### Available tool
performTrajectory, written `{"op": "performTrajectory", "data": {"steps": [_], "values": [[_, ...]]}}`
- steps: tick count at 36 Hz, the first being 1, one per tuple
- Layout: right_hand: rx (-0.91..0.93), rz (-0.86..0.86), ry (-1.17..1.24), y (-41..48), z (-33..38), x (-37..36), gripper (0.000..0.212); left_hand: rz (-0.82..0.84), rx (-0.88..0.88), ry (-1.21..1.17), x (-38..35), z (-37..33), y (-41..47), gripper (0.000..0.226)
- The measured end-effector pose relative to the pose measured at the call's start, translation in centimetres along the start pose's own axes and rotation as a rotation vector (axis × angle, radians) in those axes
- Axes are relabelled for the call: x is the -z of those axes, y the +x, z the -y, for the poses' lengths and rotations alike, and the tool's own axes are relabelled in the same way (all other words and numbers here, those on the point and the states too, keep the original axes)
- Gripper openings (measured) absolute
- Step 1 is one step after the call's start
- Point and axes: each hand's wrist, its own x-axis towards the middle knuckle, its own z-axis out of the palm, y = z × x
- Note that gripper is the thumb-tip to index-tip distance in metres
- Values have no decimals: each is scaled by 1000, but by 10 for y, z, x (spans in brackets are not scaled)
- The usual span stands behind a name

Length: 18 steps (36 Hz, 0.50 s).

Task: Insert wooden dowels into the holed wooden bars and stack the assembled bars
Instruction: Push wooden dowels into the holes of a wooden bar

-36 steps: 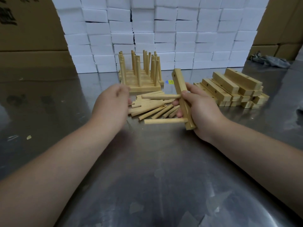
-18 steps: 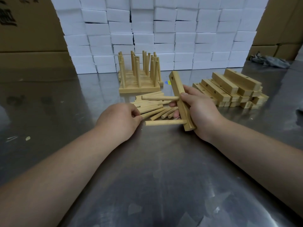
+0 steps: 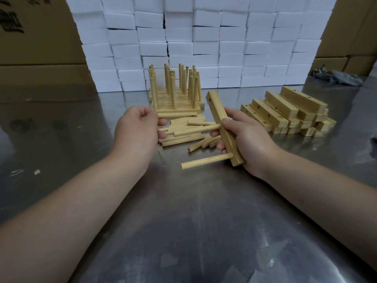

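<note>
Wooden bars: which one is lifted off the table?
The bar gripped in the right hand, with two dowels sticking out of it; the piled bars and the finished stack lie on the table.

Pale, matt, smooth wood is noted on bars (image 3: 216, 111) & dowels (image 3: 183, 137); table (image 3: 204, 221) surf. is seen as scuffed, glossy metal.

Held bar (image 3: 214, 105): 1, with 2 seated dowels (image 3: 204, 161); pinched dowel (image 3: 179, 114): 1. Loose dowels (image 3: 183, 137): roughly a dozen. Spare bars (image 3: 285, 107): over ten, exact count hidden. Assembled stack (image 3: 175, 103): 1.

Right hand (image 3: 246, 139) grips two-dowel bar (image 3: 215, 106); left hand (image 3: 136, 129) pinches loose dowel (image 3: 179, 114).
</note>
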Motion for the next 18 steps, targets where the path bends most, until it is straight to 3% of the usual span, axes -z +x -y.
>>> {"op": "performTrajectory", "data": {"steps": [18], "values": [[10,98,-66,1,-3,2,35,108,-1,-119,0,-3,-2,13]]}}
